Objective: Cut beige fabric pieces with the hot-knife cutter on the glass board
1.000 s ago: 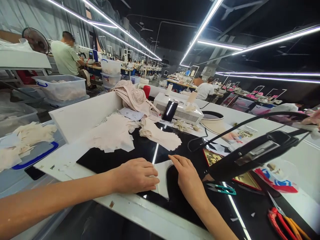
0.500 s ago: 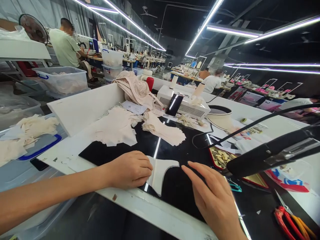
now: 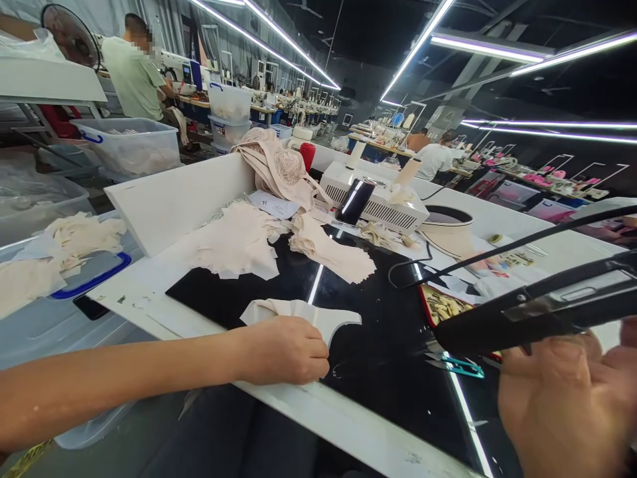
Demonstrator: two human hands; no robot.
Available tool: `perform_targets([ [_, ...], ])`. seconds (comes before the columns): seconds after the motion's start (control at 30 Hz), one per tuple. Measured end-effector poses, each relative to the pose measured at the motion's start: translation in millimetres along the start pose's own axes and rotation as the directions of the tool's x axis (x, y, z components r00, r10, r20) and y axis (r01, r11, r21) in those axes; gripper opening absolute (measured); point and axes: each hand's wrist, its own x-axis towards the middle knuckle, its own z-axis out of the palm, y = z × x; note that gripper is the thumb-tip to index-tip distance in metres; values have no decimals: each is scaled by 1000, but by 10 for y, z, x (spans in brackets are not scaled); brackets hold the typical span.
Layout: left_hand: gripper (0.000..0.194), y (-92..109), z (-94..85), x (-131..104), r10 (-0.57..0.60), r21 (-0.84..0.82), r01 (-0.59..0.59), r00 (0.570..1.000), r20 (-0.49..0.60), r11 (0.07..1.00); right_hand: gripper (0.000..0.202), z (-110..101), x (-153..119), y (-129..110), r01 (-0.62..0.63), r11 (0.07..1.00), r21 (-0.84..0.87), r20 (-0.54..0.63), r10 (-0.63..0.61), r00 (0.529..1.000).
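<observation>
A cream cut fabric piece (image 3: 343, 320) with a curved edge lies on the black glossy board (image 3: 388, 372) near the table's front edge. My left hand (image 3: 286, 350) covers its near part, with the fingers closed at its lower corner. At the far right, my right hand (image 3: 562, 405) is smeared by motion, just below a thick black tool-like bar (image 3: 527, 312) with a cable. That bar and the blur hide its fingertips, so I cannot make out any grip. Teal thread snips (image 3: 462, 366) lie left of this hand.
Stacked cream pieces (image 3: 239, 242) and folded ones (image 3: 333, 249) lie farther back. Behind stand a white vented machine (image 3: 393, 212) and a phone (image 3: 355, 201). A red-edged tray (image 3: 428, 307) holds small metal parts. One co-worker (image 3: 132, 76) sits at far left.
My right hand has moved right, from beside the fabric to below the black bar, where the scissors no longer show. My left hand has shifted slightly right and nearer along the fabric.
</observation>
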Motion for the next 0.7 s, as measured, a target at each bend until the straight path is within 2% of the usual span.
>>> perform_targets([
  [0.03, 25, -3, 8, -5, 10, 18, -10, 1000, 2, 1000, 63, 68, 69, -24, -96, 986, 133, -140, 115, 983],
  [0.1, 25, -10, 32, -32, 25, 45, -25, 1000, -5, 999, 51, 197, 197, -46, -165, 928, 334, -296, 269, 917],
  [0.17, 25, -12, 64, -62, 24, 58, -23, 1000, -18, 998, 39, 310, 296, -52, -149, 906, 397, -383, 311, 869],
  [0.23, 27, -5, 100, -74, 4, 49, -2, 999, -36, 999, 37, 399, 362, -73, -107, 891, 441, -434, 315, 844],
  [0.33, 28, 18, 141, -55, -41, 15, 42, 997, -60, 999, 49, 475, 411, -179, -71, 846, 529, -402, 323, 857],
  [0.53, 22, 43, 151, -29, -66, -39, 63, 993, -94, 997, 59, 567, 345, -523, -186, 810, 556, -252, 377, 891],
  [0.7, 15, 28, 109, -59, -73, -68, 65, 991, -112, 996, 67, 716, 165, -760, -219, 732, 645, -129, 387, 913],
])
